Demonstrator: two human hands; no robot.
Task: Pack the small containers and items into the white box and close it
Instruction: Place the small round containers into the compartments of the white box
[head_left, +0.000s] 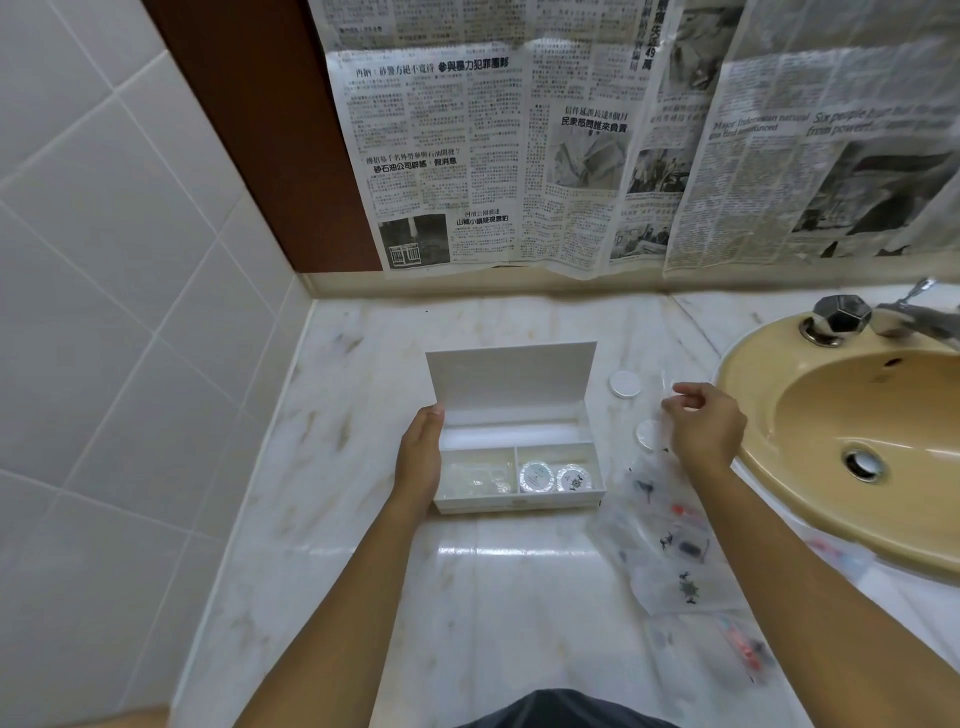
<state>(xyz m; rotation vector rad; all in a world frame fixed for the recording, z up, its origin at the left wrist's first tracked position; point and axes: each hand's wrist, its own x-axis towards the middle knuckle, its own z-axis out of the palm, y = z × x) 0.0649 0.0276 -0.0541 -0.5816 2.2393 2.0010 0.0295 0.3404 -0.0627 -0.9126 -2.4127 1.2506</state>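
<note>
1. Packing is partway through: the white box (519, 470) sits open on the marble counter (467, 597), its lid (511, 376) standing up at the back.
2. Two round containers (553, 476) already lie side by side in the front right compartment; the front left compartment holds something clear and hard to make out.
3. The left hand (420, 454) lies flat against the box's left wall, fingers straight, steadying it and gripping nothing.
4. The right hand (706, 423) hovers to the right of the box with fingers loosely curled. It may be pinching something clear, but I cannot tell.
5. One white round lid or jar (625, 384) lies on the counter just right of the box, another (648, 434) partly hidden by the right hand, and clear printed packets (670, 551) lie nearer the yellow sink (852, 441).
6. Next, probably, a loose piece must be gripped, carried left and set into free space in the box; closing comes later.
</note>
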